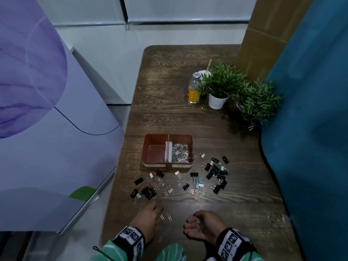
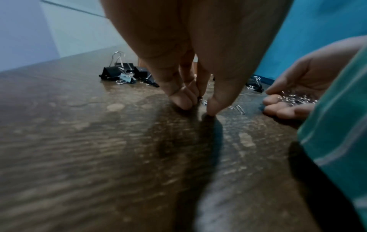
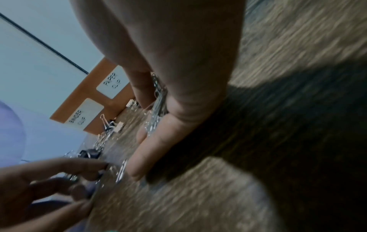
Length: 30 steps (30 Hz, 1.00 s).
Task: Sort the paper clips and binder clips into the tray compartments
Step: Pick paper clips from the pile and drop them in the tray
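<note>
A brown tray (image 1: 168,135) stands mid-table; its right compartment holds a pile of paper clips (image 1: 180,152), and its left compartment (image 1: 156,153) is bare. Black, white and blue binder clips lie scattered in front of it (image 1: 214,170) (image 1: 148,192), mixed with loose paper clips. My left hand (image 1: 160,211) (image 2: 198,106) has its fingertips down on the table, pinching at one of a few loose paper clips (image 1: 167,217). My right hand (image 1: 190,226) (image 3: 151,125) lies palm up beside it, cupped round a heap of paper clips (image 2: 298,100) (image 3: 158,100).
At the back right stand a glass bottle (image 1: 194,89) and two potted plants (image 1: 220,85) (image 1: 258,102), with a small gold ring (image 1: 203,109) nearby. A blue cloth (image 1: 310,129) borders the right edge. A crumpled clear bag (image 1: 276,219) lies near right.
</note>
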Available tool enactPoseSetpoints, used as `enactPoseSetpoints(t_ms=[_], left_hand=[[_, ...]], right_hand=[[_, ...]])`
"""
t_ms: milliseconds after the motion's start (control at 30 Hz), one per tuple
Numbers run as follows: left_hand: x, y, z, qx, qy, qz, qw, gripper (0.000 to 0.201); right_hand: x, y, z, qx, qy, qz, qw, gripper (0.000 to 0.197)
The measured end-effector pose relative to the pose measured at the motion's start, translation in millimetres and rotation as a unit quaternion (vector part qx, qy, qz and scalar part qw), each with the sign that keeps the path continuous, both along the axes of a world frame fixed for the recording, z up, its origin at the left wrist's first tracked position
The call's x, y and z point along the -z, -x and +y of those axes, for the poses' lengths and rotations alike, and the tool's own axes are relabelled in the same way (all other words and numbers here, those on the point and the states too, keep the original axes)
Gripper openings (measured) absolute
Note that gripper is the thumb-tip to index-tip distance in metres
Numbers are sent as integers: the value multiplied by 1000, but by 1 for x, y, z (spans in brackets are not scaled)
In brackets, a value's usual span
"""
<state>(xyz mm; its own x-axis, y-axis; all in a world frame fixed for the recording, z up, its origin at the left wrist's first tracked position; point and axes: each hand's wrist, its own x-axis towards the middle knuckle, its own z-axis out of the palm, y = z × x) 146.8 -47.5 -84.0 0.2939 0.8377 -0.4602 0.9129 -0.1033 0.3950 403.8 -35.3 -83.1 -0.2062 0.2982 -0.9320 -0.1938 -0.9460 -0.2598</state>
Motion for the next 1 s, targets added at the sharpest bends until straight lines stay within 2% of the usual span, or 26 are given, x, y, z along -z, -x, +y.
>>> enactPoseSetpoints(t_ms=[133, 267, 400, 533, 700, 867, 933, 1000], left_hand=[[-3, -8, 8, 55, 8, 68, 996, 31], [-8, -18, 17, 78, 21, 92, 992, 31], [-2, -19, 19, 71, -7, 5, 997, 52], [-4, -17, 19, 73, -4, -9, 997, 66], [-4, -7, 17, 75, -5, -20, 997, 41], [-6, -2, 13, 85, -67, -44, 993, 54], [-5, 0, 12, 131, -82, -40, 987, 51], [-2, 1, 14, 182, -78, -22, 980, 38]], right_hand=[[-3, 24, 0, 23, 3, 14, 1000, 34], [-2, 48, 8, 67, -12, 17, 998, 30], [2, 65, 9, 88, -25, 9, 996, 24], [1, 67, 8, 106, -25, 33, 994, 24], [-5, 59, 7, 160, -6, 94, 983, 28], [-8, 34, 12, 193, -40, 105, 975, 22], [-8, 22, 13, 205, -46, 95, 973, 20], [-6, 12, 12, 208, -48, 82, 974, 20]])
